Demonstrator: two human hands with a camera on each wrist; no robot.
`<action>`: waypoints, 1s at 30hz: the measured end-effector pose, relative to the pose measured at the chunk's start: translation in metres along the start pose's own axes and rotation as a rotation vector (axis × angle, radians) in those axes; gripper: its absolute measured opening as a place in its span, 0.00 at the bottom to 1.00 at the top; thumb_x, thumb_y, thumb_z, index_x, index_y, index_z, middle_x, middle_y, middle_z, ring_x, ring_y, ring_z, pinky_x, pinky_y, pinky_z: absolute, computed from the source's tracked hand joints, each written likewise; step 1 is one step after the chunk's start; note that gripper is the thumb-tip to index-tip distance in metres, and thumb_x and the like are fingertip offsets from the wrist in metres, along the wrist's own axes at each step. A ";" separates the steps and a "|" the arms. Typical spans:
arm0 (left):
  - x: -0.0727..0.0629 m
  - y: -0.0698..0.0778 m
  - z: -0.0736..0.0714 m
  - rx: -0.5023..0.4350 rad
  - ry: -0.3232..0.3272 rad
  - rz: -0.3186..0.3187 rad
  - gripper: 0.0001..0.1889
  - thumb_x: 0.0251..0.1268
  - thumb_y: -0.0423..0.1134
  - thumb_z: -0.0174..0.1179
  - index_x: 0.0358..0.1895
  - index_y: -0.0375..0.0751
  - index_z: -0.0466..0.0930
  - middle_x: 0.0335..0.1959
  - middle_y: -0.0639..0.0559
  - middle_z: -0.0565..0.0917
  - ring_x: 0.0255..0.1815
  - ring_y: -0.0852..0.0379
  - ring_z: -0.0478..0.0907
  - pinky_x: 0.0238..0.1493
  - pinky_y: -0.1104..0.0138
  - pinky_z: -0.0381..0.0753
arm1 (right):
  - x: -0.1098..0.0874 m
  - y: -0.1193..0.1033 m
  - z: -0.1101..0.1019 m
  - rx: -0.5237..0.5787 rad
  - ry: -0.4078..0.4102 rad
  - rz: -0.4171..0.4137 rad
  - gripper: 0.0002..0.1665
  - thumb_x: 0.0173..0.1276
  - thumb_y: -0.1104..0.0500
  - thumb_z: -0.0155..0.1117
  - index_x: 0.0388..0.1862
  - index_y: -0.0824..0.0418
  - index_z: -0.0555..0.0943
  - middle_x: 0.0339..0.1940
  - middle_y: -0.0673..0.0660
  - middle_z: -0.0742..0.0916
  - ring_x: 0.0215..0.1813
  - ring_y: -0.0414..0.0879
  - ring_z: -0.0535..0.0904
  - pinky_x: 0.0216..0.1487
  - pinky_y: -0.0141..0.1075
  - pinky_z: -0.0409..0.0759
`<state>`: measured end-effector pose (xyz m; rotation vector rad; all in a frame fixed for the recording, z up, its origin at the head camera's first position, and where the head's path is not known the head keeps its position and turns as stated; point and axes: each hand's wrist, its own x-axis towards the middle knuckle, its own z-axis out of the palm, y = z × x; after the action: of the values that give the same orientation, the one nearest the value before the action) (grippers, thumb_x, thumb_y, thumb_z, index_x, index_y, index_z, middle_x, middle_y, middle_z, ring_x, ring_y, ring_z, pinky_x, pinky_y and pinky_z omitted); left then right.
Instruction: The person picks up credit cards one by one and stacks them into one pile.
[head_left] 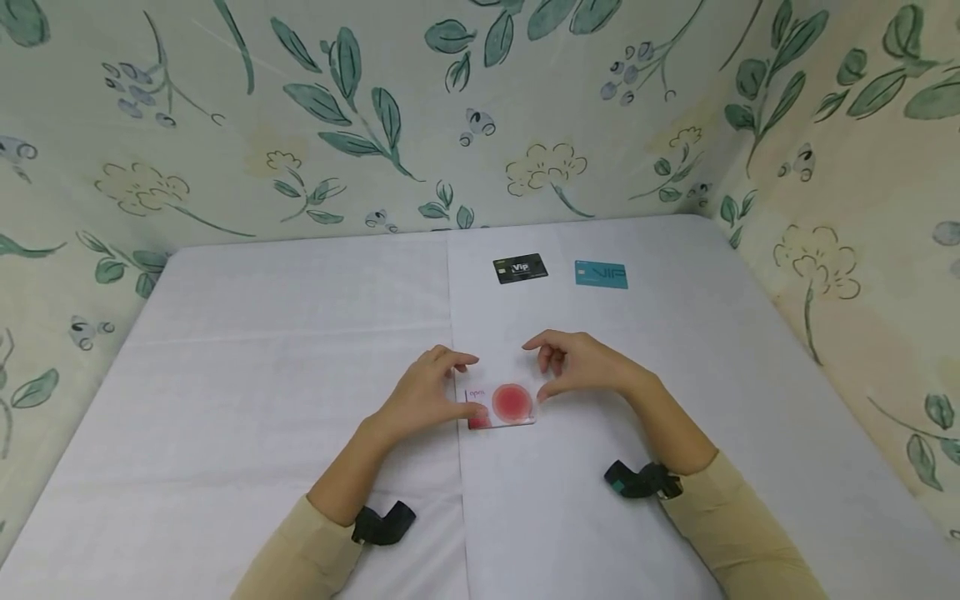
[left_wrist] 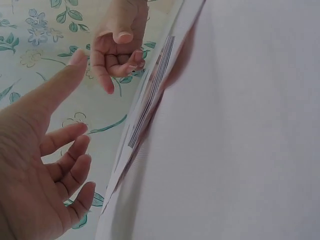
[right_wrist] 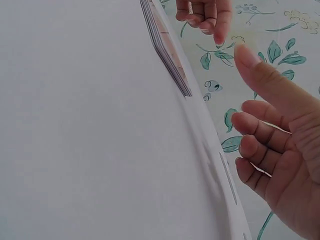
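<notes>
A stack of several cards point(head_left: 512, 404) lies flat on the white-covered table, its top card white with a red circle. Its layered edges show in the left wrist view point(left_wrist: 152, 92) and the right wrist view point(right_wrist: 167, 57). My left hand point(head_left: 423, 392) is at the stack's left side, thumb over the near left corner in the head view, fingers loosely bent; contact is unclear. Just right of the stack is my right hand point(head_left: 588, 362), thumb and forefinger apart and nothing held. Farther back lie a black "Vip" card point(head_left: 521, 268) and a teal card point(head_left: 602, 275).
The white tablecloth point(head_left: 300, 333) has a seam running front to back, left of the stack. Leaf-and-flower patterned fabric point(head_left: 352, 108) stands behind the table and along its sides. A black strap device point(head_left: 384, 523) sits on each wrist.
</notes>
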<state>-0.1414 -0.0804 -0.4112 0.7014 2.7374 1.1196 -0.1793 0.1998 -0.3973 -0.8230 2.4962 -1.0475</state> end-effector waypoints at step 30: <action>0.042 0.021 -0.016 0.063 0.045 -0.078 0.45 0.42 0.61 0.71 0.68 0.50 0.67 0.53 0.43 0.71 0.54 0.51 0.65 0.48 0.58 0.74 | 0.017 0.012 -0.028 0.066 0.415 0.043 0.32 0.54 0.54 0.74 0.57 0.64 0.77 0.34 0.57 0.81 0.35 0.48 0.71 0.34 0.34 0.70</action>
<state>-0.1755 -0.0590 -0.3819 0.5779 2.8220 1.0500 -0.2113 0.2115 -0.3882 -0.5749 2.7776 -1.3979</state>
